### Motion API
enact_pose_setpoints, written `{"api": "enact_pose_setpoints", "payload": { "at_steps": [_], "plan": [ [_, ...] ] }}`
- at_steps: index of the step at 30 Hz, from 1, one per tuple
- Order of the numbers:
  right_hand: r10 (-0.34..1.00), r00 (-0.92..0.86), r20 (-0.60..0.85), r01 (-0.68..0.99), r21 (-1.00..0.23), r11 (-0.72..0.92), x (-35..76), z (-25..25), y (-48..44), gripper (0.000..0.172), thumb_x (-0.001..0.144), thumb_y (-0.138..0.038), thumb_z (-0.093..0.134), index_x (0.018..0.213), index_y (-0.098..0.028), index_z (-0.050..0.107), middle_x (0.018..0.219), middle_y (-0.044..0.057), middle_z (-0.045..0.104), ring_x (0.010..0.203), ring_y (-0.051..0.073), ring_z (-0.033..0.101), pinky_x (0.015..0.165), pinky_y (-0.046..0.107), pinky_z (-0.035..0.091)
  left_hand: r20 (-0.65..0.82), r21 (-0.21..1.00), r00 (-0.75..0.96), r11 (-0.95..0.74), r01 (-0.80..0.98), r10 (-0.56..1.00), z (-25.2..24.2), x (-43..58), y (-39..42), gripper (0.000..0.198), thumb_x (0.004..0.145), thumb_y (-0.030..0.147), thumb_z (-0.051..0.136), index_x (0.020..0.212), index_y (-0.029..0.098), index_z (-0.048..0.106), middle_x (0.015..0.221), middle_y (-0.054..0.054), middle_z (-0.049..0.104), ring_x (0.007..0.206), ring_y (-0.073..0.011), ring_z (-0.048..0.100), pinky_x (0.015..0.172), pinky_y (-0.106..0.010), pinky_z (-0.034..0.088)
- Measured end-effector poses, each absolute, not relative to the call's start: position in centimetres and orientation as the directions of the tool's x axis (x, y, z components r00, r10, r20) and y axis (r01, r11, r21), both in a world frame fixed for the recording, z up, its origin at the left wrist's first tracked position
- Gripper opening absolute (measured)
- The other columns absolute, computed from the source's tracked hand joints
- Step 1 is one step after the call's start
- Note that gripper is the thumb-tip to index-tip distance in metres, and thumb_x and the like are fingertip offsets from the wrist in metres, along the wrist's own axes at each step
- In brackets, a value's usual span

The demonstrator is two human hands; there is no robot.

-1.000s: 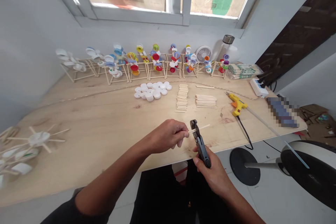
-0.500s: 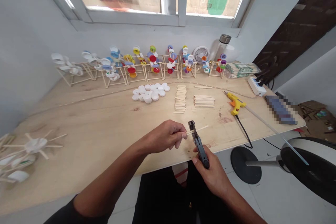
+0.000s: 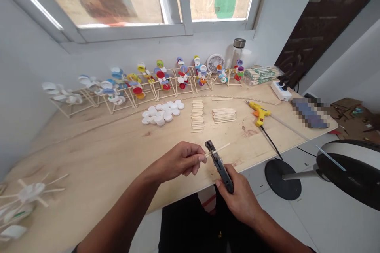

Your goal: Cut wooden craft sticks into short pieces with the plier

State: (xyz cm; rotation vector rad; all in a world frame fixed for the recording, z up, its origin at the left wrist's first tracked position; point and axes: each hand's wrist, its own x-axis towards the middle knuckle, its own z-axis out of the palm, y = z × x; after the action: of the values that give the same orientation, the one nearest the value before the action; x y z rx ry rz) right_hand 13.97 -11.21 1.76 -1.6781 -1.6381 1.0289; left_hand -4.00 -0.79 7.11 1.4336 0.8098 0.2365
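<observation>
My left hand is closed, pinching a thin wooden stick between thumb and fingers above the front of the table. The stick passes across the jaws of dark pliers, and its free end sticks out to the right. Around the handles of the pliers my right hand is wrapped. Beyond my hands lie two stacks of short sticks, one on the left and one on the right. White bottle caps sit in a cluster to their left.
Stick frames with coloured cap wheels line the back. A yellow glue gun with its cord lies right, near a power strip and bagged sticks. A stick-and-cap wheel lies front left. A black stand is on the floor.
The camera view has turned a little, so the table items appear shifted left. Both hands keep their hold on the stick and the pliers, with the stick still across the jaws.
</observation>
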Motion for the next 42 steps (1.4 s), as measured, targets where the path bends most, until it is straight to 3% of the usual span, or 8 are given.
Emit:
{"api": "enact_pose_setpoints", "payload": {
  "at_steps": [13, 26, 42],
  "plan": [
    [0.994, -0.028, -0.106, 0.515, -0.854, -0.077, 13.86, 1.93, -11.56, 0.016, 0.079, -0.026, 0.051, 0.093, -0.02, 0.053, 0.074, 0.0, 0.061, 0.067, 0.017, 0.056, 0.06, 0.024, 0.038, -0.396, 0.912, 0.694, 0.167, 0.375, 0.602, 7.36, -3.72, -1.07, 0.034, 0.077, 0.047, 0.051, 0.076, 0.013, 0.054, 0.051, 0.003, 0.052, 0.042, -0.0049, 0.037, 0.042, -0.018, 0.027],
    [0.993, -0.014, -0.115, 0.494, -0.865, -0.093, 13.76, 1.8, -11.81, 0.022, 0.08, -0.027, 0.05, 0.102, -0.02, 0.053, 0.083, 0.003, 0.064, 0.075, 0.02, 0.059, 0.068, 0.027, 0.04, -0.394, 0.909, 0.698, 0.14, 0.393, 0.598, 7.4, -3.79, -1.27, 0.029, 0.081, 0.041, 0.05, 0.079, 0.012, 0.054, 0.052, 0.003, 0.052, 0.043, -0.0048, 0.037, 0.042, -0.018, 0.028],
    [0.992, -0.006, -0.13, 0.557, -0.824, -0.105, 13.52, 1.17, -12.1, 0.012, 0.084, -0.031, 0.045, 0.088, -0.02, 0.049, 0.07, 0.001, 0.06, 0.062, 0.017, 0.056, 0.058, 0.024, 0.038, -0.374, 0.891, 0.671, 0.046, 0.452, 0.641, 7.88, -3.51, -1.37, 0.027, 0.081, 0.039, 0.047, 0.075, 0.014, 0.056, 0.052, 0.003, 0.053, 0.042, -0.0051, 0.038, 0.042, -0.017, 0.031]
  ]
}}
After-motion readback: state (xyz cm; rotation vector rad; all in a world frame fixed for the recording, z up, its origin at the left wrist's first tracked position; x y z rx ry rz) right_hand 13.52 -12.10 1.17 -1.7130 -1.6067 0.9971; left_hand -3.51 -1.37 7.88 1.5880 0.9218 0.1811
